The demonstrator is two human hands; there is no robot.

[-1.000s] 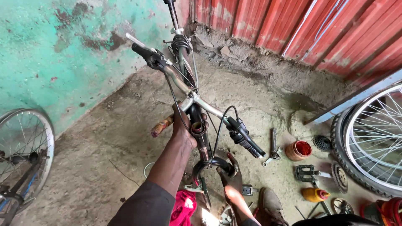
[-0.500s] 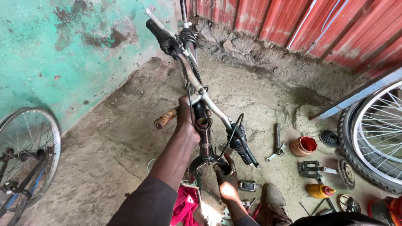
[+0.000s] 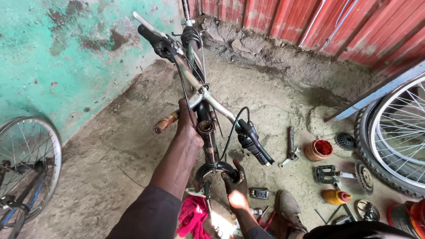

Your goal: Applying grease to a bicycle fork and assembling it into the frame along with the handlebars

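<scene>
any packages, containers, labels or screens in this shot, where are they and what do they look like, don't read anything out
No screens or signs.
Small open tub: on the ground right of the handlebar, round, brown-orange, red inside.
Yellow bottle: lying on the ground below the pedal, red cap.
Red and grey can: bottom right corner, cut off by the frame edge.
Decal on the head tube: small, too blurred to describe.
</scene>
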